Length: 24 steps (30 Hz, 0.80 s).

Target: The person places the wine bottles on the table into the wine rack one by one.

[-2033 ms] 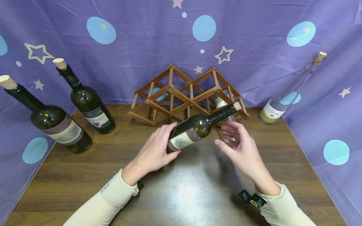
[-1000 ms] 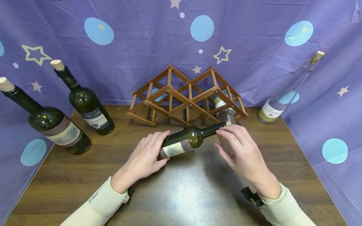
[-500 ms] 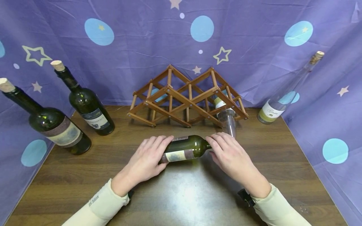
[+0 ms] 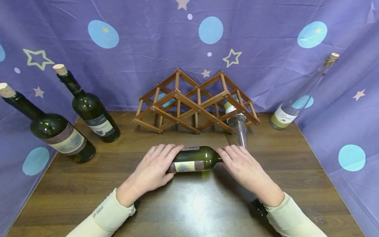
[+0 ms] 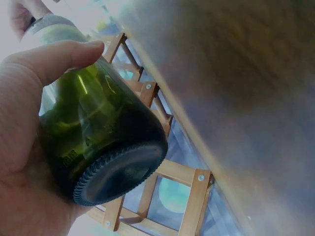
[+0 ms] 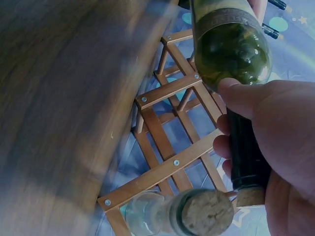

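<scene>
A dark green corked wine bottle [image 4: 192, 159] lies sideways between my hands in front of the wooden rack, neck to the right. My left hand [image 4: 152, 168] grips its base end, and the left wrist view shows the thumb over the glass and the bottle's ribbed bottom [image 5: 120, 169]. Around the neck curls my right hand [image 4: 244, 169]; in the right wrist view the cork [image 6: 251, 196] pokes out past the palm. The folding wine rack [image 4: 199, 110] holds a clear bottle [image 4: 239, 128] in its lower right slot, neck toward me.
Two green corked bottles, one nearer [image 4: 63, 136] and one farther back [image 4: 96, 115], stand on the left. A tall clear bottle [image 4: 285, 115] stands at the right. A purple curtain [image 4: 148, 39] surrounds the wooden table [image 4: 97, 177] at back and sides.
The green bottle has come down toward me from a tilted pose to nearly level. My right hand, first apart from it, has closed around its neck.
</scene>
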### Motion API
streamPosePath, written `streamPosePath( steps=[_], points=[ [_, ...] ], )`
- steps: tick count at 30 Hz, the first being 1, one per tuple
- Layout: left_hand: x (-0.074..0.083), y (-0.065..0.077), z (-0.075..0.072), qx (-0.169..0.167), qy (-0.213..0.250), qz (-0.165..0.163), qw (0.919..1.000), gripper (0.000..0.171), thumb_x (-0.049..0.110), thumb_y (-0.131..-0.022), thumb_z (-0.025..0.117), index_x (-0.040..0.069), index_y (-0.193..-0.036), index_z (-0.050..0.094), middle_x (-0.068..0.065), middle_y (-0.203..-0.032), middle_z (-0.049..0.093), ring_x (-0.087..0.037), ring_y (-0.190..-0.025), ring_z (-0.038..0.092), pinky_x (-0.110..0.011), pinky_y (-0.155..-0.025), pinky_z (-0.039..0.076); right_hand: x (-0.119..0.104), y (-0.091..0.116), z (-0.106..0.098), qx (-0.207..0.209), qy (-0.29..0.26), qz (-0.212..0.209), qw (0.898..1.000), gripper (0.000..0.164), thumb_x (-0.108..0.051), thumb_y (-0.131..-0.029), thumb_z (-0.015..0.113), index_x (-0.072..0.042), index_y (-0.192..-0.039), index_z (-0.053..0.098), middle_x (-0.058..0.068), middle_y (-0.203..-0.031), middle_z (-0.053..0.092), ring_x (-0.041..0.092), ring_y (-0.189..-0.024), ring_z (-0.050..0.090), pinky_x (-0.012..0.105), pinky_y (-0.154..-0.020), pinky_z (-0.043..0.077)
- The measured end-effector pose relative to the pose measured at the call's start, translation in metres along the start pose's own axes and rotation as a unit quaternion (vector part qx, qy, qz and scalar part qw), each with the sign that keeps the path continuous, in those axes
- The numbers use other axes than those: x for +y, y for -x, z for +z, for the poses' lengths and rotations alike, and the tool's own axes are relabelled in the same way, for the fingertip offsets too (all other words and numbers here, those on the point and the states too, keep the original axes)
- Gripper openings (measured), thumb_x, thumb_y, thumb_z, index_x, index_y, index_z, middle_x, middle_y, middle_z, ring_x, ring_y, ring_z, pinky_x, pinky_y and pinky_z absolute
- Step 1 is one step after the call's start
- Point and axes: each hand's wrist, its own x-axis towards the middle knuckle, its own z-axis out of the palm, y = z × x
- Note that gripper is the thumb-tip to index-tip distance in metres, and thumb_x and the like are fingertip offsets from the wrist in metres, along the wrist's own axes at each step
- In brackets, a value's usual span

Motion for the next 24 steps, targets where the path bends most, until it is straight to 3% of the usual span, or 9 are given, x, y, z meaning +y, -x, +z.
streamPosePath(
  steps=[4, 8, 15, 17, 20, 24],
  points=[
    [0.000, -0.001, -0.004, 0.000, 0.013, -0.007, 0.9999, 0.096, 0.031, -0.075, 0.095, 0.011, -0.156, 0.047, -0.010, -0.141, 0.060, -0.033, -0.122, 0.060, -0.052, -0.102, 0.050, 0.002, 0.003, -0.002, 0.000, -0.003, -0.003, 1.000, 0.039, -0.020, -0.104, 0.053, 0.004, -0.133, 0.060, 0.014, -0.115, 0.066, 0.033, -0.103, 0.063, 0.046, -0.091, 0.053],
    [-0.002, -0.002, -0.007, 0.010, 0.026, -0.011, 0.9995, 0.092, 0.032, -0.076, 0.095, 0.012, -0.154, 0.050, -0.009, -0.141, 0.061, -0.032, -0.123, 0.061, -0.052, -0.103, 0.050, 0.004, 0.004, -0.004, 0.005, -0.014, 0.001, 1.000, 0.039, -0.019, -0.102, 0.060, 0.004, -0.133, 0.061, 0.015, -0.117, 0.067, 0.033, -0.106, 0.064, 0.046, -0.094, 0.054],
    [-0.006, -0.002, -0.013, 0.038, 0.057, -0.012, 0.9976, 0.094, 0.044, -0.077, 0.096, 0.010, -0.153, 0.052, -0.010, -0.142, 0.061, -0.032, -0.126, 0.060, -0.053, -0.105, 0.050, 0.008, 0.008, -0.011, 0.015, -0.029, 0.015, 0.999, 0.043, -0.021, -0.098, 0.068, 0.004, -0.132, 0.063, 0.016, -0.118, 0.069, 0.033, -0.103, 0.066, 0.046, -0.085, 0.055],
    [-0.008, -0.003, -0.016, 0.049, 0.080, -0.020, 0.9954, 0.095, 0.052, -0.078, 0.093, 0.010, -0.153, 0.052, -0.009, -0.142, 0.062, -0.032, -0.127, 0.061, -0.054, -0.105, 0.050, 0.010, 0.009, -0.014, 0.019, -0.031, 0.020, 0.999, 0.042, -0.024, -0.100, 0.064, 0.004, -0.132, 0.063, 0.016, -0.118, 0.069, 0.034, -0.103, 0.066, 0.046, -0.084, 0.054],
    [-0.013, -0.002, -0.021, 0.069, 0.118, -0.043, 0.9896, 0.092, 0.061, -0.082, 0.086, 0.011, -0.153, 0.053, -0.008, -0.143, 0.061, -0.031, -0.129, 0.060, -0.056, -0.106, 0.049, 0.012, 0.012, -0.017, 0.023, -0.033, 0.025, 0.999, 0.043, -0.032, -0.111, 0.050, 0.004, -0.132, 0.064, 0.017, -0.117, 0.069, 0.035, -0.104, 0.067, 0.047, -0.084, 0.054],
    [-0.021, 0.000, -0.030, 0.093, 0.149, -0.073, 0.9818, 0.086, 0.060, -0.089, 0.080, 0.013, -0.154, 0.052, -0.007, -0.147, 0.059, -0.030, -0.133, 0.058, -0.057, -0.108, 0.047, 0.014, 0.015, -0.021, 0.028, -0.034, 0.029, 0.999, 0.062, -0.043, -0.117, 0.027, 0.005, -0.131, 0.064, 0.018, -0.114, 0.070, 0.034, -0.102, 0.067, 0.046, -0.081, 0.054]
  ],
)
